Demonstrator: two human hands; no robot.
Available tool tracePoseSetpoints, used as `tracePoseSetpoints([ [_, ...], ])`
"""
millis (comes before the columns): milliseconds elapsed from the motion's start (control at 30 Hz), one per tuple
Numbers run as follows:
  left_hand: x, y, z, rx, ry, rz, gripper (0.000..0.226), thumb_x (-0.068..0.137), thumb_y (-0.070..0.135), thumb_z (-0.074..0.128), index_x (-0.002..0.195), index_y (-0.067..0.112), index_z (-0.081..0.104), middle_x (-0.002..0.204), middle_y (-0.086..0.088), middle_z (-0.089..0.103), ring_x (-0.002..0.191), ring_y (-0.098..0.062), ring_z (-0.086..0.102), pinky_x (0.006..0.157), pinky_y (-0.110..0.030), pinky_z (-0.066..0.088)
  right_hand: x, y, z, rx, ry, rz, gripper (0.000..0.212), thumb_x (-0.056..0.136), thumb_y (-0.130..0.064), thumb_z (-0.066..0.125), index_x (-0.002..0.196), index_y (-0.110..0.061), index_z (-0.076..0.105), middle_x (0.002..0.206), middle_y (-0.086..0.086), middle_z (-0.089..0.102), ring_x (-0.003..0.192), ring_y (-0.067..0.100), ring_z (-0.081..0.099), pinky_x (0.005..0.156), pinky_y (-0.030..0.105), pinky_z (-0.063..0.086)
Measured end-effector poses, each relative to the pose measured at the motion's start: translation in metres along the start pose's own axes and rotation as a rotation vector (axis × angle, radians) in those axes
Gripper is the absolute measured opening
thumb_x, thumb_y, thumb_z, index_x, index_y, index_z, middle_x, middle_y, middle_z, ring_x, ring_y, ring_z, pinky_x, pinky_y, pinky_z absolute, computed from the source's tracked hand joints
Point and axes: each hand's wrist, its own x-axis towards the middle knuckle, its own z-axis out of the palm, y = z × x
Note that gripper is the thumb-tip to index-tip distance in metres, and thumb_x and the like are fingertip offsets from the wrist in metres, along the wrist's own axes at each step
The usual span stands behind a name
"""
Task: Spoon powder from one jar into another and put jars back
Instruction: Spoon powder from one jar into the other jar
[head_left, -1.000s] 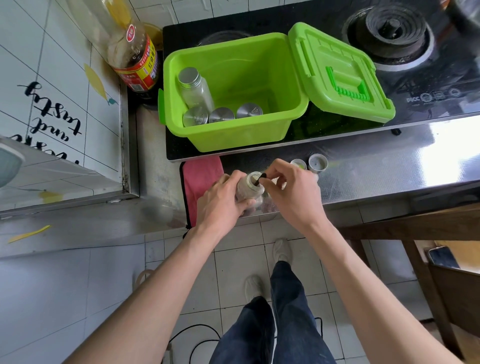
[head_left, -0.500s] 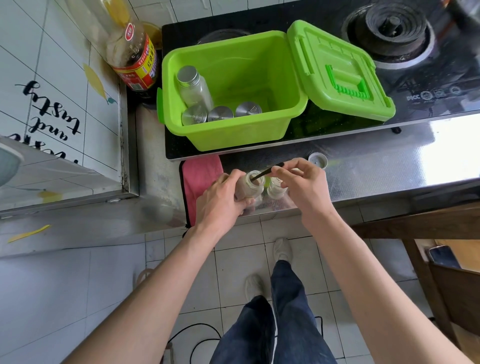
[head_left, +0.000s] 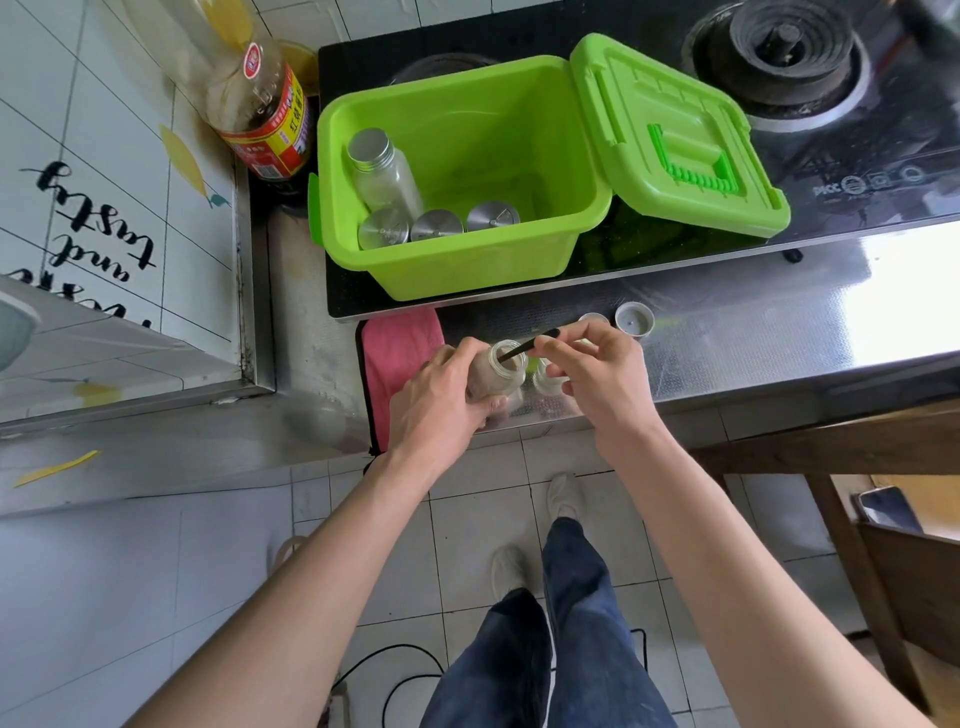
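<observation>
A tall sauce bottle (head_left: 260, 104) stands far to the left, by the wall. Next to it is an open green box (head_left: 467, 270) with more jars inside. A pink cloth (head_left: 400, 353) lies on the counter edge below the box.

The left hand (head_left: 441, 400) is just right of the cloth. Its fingers are curled round a small jar (head_left: 498, 371) and tip it toward the right. The jar has no cap and there is pale powder in it. A thin black spoon (head_left: 524, 349) pokes into the jar's mouth.

A second open jar (head_left: 545, 382) stands on the counter just beside the first one, partly hidden. The right hand (head_left: 602, 384) is over it and pinches the spoon's handle between thumb and fingertips.

Two small caps (head_left: 634, 319) lie near, behind the right hand.

This looks like the scooping step. I cannot tell if the spoon has powder on it.

Next, the spoon should come up slowly and flat, so nothing spills. It only needs a short trip to the second jar. Then it tips over that mouth. The caps and the green box come later.
</observation>
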Motion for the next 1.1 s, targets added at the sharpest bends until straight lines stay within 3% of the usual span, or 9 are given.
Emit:
tracePoseSetpoints([
  [133,0.000,0.000,0.001,0.004,0.005,0.005,0.049,0.088,0.052,0.077,0.128,0.042,0.049,0.117,0.013,0.063,0.098,-0.019,0.067,0.065,-0.031,0.042,0.001,-0.002,-0.006,0.062,-0.028,0.031,0.027,0.093,-0.011,0.073,0.074,-0.017,0.055,0.087,0.010,0.078,0.058,0.005,0.056,0.049,0.014,0.042],
  [433,0.000,-0.001,0.001,0.006,0.009,0.007,0.050,0.089,0.052,0.076,0.129,0.041,0.049,0.119,0.012,0.063,0.099,-0.018,0.067,0.067,-0.030,0.044,0.008,0.003,-0.023,0.127,0.025,0.087,0.020,0.093,-0.013,0.072,0.080,-0.017,0.059,0.084,0.008,0.074,0.059,0.005,0.057,0.053,0.017,0.042],
  [667,0.000,-0.001,0.003,0.005,0.010,0.009,0.050,0.089,0.051,0.077,0.129,0.041,0.048,0.121,0.012,0.063,0.102,-0.021,0.068,0.069,-0.032,0.046,0.008,0.001,-0.031,0.134,0.052,0.102,0.011,0.093,-0.013,0.073,0.088,-0.012,0.063,0.061,-0.008,0.066,0.058,0.004,0.056,0.054,0.017,0.043],
  [867,0.000,-0.001,0.003,0.005,0.013,0.010,0.051,0.088,0.050,0.077,0.130,0.040,0.049,0.122,0.011,0.063,0.103,-0.021,0.067,0.069,-0.031,0.043,0.005,-0.004,-0.040,0.179,0.064,0.085,0.024,0.093,-0.012,0.073,0.074,-0.019,0.059,0.084,0.009,0.072,0.063,0.007,0.056,0.057,0.019,0.043],
  [1100,0.000,-0.001,0.003,-0.003,0.010,0.015,0.050,0.088,0.053,0.076,0.128,0.039,0.050,0.122,0.011,0.063,0.102,-0.020,0.066,0.069,-0.031,0.044,0.007,-0.015,-0.059,0.237,0.117,0.071,0.023,0.093,-0.011,0.073,0.078,-0.020,0.059,0.074,-0.002,0.073,0.059,0.003,0.058,0.058,0.018,0.045],
])
